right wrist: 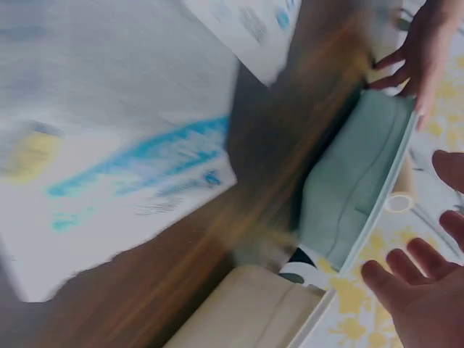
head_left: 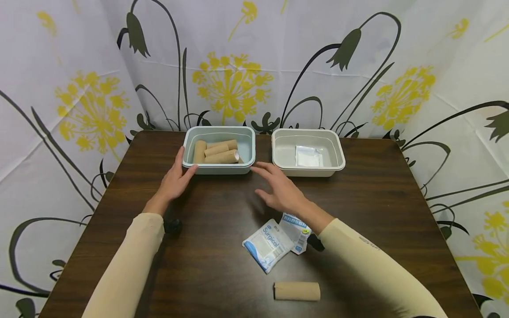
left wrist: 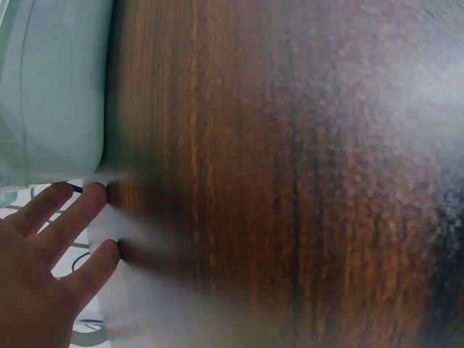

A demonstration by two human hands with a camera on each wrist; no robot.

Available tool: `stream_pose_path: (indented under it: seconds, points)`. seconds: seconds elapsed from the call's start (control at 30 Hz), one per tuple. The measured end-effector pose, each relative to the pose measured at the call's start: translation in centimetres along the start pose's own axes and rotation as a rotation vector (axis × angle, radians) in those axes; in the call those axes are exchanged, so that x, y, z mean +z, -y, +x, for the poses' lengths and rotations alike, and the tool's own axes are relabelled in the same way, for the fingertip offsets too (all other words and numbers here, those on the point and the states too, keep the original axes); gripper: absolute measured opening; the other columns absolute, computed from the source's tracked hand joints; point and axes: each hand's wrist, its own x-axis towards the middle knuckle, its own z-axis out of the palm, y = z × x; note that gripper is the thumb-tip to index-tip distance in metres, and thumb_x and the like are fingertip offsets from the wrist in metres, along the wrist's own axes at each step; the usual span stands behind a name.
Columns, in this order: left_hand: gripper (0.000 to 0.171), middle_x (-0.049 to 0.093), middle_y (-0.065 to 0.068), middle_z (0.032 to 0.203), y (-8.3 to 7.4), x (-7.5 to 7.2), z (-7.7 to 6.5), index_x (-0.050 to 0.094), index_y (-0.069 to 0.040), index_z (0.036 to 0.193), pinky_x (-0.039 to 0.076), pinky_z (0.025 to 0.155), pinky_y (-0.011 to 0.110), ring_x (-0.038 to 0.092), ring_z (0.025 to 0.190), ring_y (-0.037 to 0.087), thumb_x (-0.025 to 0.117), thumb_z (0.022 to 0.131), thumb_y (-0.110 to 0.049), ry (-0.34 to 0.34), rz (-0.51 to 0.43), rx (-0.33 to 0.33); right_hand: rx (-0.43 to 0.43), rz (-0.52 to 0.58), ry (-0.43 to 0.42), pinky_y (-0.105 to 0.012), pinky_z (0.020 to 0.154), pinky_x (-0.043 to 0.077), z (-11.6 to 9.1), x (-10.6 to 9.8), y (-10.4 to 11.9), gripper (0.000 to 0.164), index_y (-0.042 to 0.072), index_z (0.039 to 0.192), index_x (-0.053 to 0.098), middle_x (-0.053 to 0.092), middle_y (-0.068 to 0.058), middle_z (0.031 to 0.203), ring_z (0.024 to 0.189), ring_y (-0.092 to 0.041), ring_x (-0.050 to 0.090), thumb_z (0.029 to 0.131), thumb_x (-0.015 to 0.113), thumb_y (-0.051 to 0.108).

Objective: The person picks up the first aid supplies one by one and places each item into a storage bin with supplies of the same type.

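Note:
A pale blue-green plastic bin (head_left: 219, 169) stands near the table's far edge, with several cardboard tubes (head_left: 220, 157) lying in it. My left hand (head_left: 173, 180) is at the bin's near left corner, fingers along its left side and thumb by the front rim. In the left wrist view its fingertips (left wrist: 96, 192) reach the end of the bin. The right hand (head_left: 281, 189) reaches toward the bin's near right corner with extended, spread fingers and holds nothing. In the right wrist view both bins appear beyond that hand (right wrist: 428, 290).
Right of the blue-green bin, a cream bin (head_left: 308, 172) holds a white packet (head_left: 308, 156). Beneath the right forearm lie a packet marked Surgical (head_left: 268, 245) and another blue-and-white packet (head_left: 297, 234). One cardboard tube (head_left: 297, 291) lies closer to me. A patterned curtain (head_left: 286, 66) hangs behind.

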Motion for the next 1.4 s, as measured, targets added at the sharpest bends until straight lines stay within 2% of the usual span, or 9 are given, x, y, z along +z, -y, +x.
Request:
stream_pose_path:
  seconds: [0.13, 0.23, 0.43, 0.53, 0.67, 0.77, 0.93, 1.17, 1.4]
  points:
    - [0.082, 0.006, 0.014, 0.163, -0.1, 0.0, -0.1, -0.009, -0.027, 0.158, 0.017, 0.107, 0.069, 0.019, 0.143, 0.047, 0.042, 0.100, -0.055, 0.001, -0.004, -0.010, -0.009, 0.002, 0.059, -0.045, 0.104, 0.040, -4.2, -0.7, 0.3, 0.061, 0.015, 0.146, 0.048, 0.039, -0.008, 0.151, 0.136, -0.023, 0.039, 0.090, 0.072, 0.021]
    - [0.082, 0.006, 0.014, 0.163, -0.2, 0.0, -0.1, -0.009, -0.028, 0.158, 0.017, 0.107, 0.069, 0.019, 0.143, 0.047, 0.043, 0.100, -0.055, 0.001, -0.007, -0.012, -0.010, 0.020, 0.113, -0.044, 0.102, 0.043, -7.6, -1.2, 0.3, 0.057, 0.015, 0.143, 0.052, 0.045, -0.007, 0.146, 0.131, -0.021, 0.045, 0.090, 0.072, 0.023]
    - [0.083, 0.006, 0.013, 0.163, -0.2, 0.0, -0.2, -0.010, -0.028, 0.158, 0.017, 0.107, 0.069, 0.018, 0.143, 0.047, 0.042, 0.100, -0.056, 0.007, -0.006, -0.016, -0.052, 0.073, 0.219, -0.039, 0.094, 0.048, -14.4, -1.6, 0.0, 0.044, 0.014, 0.131, 0.063, 0.055, 0.007, 0.130, 0.118, -0.012, 0.054, 0.090, 0.073, 0.025]
    - [0.083, 0.005, 0.013, 0.163, 0.0, 0.0, -0.2, -0.010, -0.029, 0.158, 0.016, 0.106, 0.070, 0.018, 0.143, 0.048, 0.042, 0.099, -0.058, 0.007, -0.006, -0.025, -0.057, 0.113, 0.252, -0.034, 0.089, 0.050, -17.1, -1.6, -0.1, 0.039, 0.017, 0.127, 0.065, 0.057, 0.012, 0.124, 0.109, -0.008, 0.058, 0.090, 0.073, 0.027]
    - [0.084, 0.005, 0.012, 0.164, 0.4, 0.1, -0.2, -0.011, -0.030, 0.157, 0.016, 0.105, 0.071, 0.018, 0.143, 0.048, 0.042, 0.099, -0.058, 0.011, -0.005, -0.032, -0.080, 0.139, 0.279, -0.029, 0.084, 0.051, -19.7, -1.2, 0.2, 0.038, 0.022, 0.125, 0.066, 0.060, 0.015, 0.118, 0.100, -0.005, 0.059, 0.089, 0.074, 0.033]
    - [0.084, 0.005, 0.012, 0.164, 0.4, 0.2, -0.2, -0.011, -0.030, 0.157, 0.016, 0.105, 0.071, 0.018, 0.143, 0.048, 0.043, 0.099, -0.058, 0.010, -0.004, -0.025, -0.107, 0.137, 0.296, -0.027, 0.083, 0.051, -21.0, -0.9, 0.5, 0.044, 0.024, 0.126, 0.065, 0.059, 0.014, 0.118, 0.099, -0.005, 0.058, 0.085, 0.077, 0.037]
    - [0.083, 0.006, 0.013, 0.163, 0.2, 0.3, -0.1, -0.011, -0.033, 0.157, 0.017, 0.106, 0.070, 0.019, 0.142, 0.048, 0.041, 0.098, -0.060, 0.005, 0.001, -0.039, -0.054, 0.160, 0.359, -0.025, 0.080, 0.050, -21.9, -0.2, 0.8, 0.051, 0.028, 0.129, 0.063, 0.055, 0.017, 0.123, 0.100, -0.003, 0.055, 0.081, 0.082, 0.032]
    - [0.083, 0.007, 0.014, 0.163, -0.1, 0.2, 0.0, -0.009, -0.028, 0.158, 0.017, 0.106, 0.070, 0.019, 0.143, 0.048, 0.042, 0.099, -0.058, 0.002, -0.007, -0.022, -0.038, 0.170, 0.411, -0.023, 0.078, 0.050, -22.0, 0.5, 0.8, 0.045, 0.028, 0.128, 0.064, 0.056, 0.018, 0.120, 0.096, 0.002, 0.054, 0.086, 0.078, 0.020]
    - [0.082, 0.007, 0.014, 0.163, -0.1, 0.1, 0.0, -0.011, -0.034, 0.157, 0.017, 0.106, 0.070, 0.020, 0.142, 0.049, 0.042, 0.099, -0.058, -0.001, -0.003, -0.041, 0.011, 0.180, 0.438, -0.026, 0.080, 0.051, -21.7, 0.7, 0.8, 0.041, 0.029, 0.128, 0.063, 0.058, 0.017, 0.122, 0.097, 0.001, 0.055, 0.089, 0.073, 0.019]
